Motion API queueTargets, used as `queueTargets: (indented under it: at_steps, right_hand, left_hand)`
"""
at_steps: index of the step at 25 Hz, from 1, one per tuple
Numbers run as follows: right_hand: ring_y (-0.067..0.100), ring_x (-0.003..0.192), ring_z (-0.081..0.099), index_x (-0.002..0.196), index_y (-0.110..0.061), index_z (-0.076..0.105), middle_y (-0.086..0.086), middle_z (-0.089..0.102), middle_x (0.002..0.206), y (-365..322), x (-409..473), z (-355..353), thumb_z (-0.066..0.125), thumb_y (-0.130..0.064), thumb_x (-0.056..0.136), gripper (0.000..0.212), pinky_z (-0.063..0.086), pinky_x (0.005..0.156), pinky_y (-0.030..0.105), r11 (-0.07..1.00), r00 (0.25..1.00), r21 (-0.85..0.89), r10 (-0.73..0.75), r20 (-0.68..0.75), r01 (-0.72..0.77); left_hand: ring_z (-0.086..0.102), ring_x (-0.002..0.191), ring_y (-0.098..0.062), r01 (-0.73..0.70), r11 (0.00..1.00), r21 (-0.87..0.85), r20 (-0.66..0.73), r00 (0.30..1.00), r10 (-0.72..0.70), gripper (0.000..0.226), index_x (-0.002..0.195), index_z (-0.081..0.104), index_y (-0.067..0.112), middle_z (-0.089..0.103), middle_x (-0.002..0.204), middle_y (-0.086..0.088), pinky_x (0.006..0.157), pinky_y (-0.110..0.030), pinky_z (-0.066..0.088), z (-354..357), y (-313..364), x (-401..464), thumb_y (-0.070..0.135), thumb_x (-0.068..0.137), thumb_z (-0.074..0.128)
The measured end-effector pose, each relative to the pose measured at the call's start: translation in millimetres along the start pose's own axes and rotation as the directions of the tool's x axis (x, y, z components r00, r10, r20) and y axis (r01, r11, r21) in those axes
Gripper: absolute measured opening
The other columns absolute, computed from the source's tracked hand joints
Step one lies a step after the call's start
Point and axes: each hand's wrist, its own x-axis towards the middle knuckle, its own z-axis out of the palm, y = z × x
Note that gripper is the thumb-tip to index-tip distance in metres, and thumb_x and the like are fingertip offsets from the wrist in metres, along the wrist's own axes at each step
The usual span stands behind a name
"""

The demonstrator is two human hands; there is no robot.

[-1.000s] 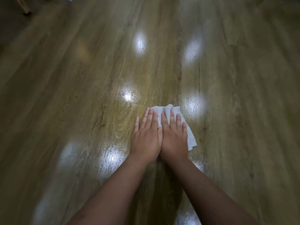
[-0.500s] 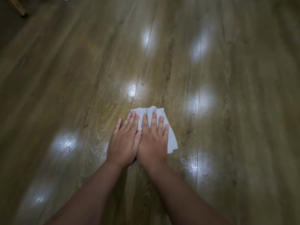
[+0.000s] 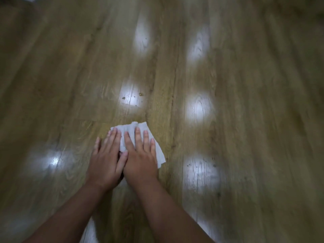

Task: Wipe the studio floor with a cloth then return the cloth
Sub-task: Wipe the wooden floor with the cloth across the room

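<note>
Glossy wood-grain plank floor [image 3: 245, 120] fills the frame, seams running up the picture. Bright light reflections [image 3: 199, 109] patch its middle; small droplets [image 3: 140, 94] glint there.

The one camera sat on my head and looked forward and steeply down at the wooden floor [image 3: 245, 120], close enough that planks and grain filled the whole wide-angle picture. My forearms came in from the bottom edge, and my left hand [image 3: 107, 162] and right hand [image 3: 140, 160] lay a little below the middle, side by side on the cloth [image 3: 129, 128]. The floor's planks ran away from me toward the top edge, bowing outward at the sides. No second view was there to share anything with it.
</note>
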Motion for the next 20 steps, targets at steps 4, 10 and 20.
queueTargets:
  at_steps: [4,10,20]
  right_hand:
    - [0.021,0.158,-0.024,0.166,-0.035,-0.004,-0.002,-0.019,0.174,38.7,5.0,-12.8,0.028,-0.045,0.110,0.066,-0.008,0.129,0.049,0.999,1.000,-0.032,0.018,-0.016,-0.018]
    - [0.025,0.161,-0.010,0.167,-0.032,0.005,0.001,-0.005,0.176,144.1,-12.3,-46.8,0.030,-0.043,0.111,0.063,0.000,0.131,0.048,0.984,0.981,-0.075,0.154,-0.116,-0.163]
    - [0.033,0.161,-0.010,0.166,-0.031,-0.004,0.006,-0.015,0.173,168.2,-83.6,-44.4,0.035,-0.041,0.109,0.069,-0.002,0.130,0.050,0.893,0.882,-0.005,0.445,-0.154,-0.451]
  left_hand:
    - [-0.004,0.161,-0.011,0.046,0.999,-0.029,-0.007,0.999,-0.046,0.069,0.166,0.006,0.010,0.005,0.175,-0.005,0.131,-0.045,0.002,16.1,42.7,14.1,0.047,0.108,0.013]
    - [-0.008,0.161,-0.015,-0.022,0.998,-0.059,0.051,0.998,0.025,0.070,0.166,0.004,0.007,0.000,0.174,-0.008,0.130,-0.040,-0.003,55.2,150.3,41.2,0.046,0.107,0.007]
    - [-0.002,0.160,-0.011,-0.232,0.968,-0.091,0.176,0.953,0.245,0.068,0.167,0.008,0.016,0.001,0.174,0.000,0.130,-0.037,-0.004,66.8,198.2,6.2,0.047,0.106,0.008]
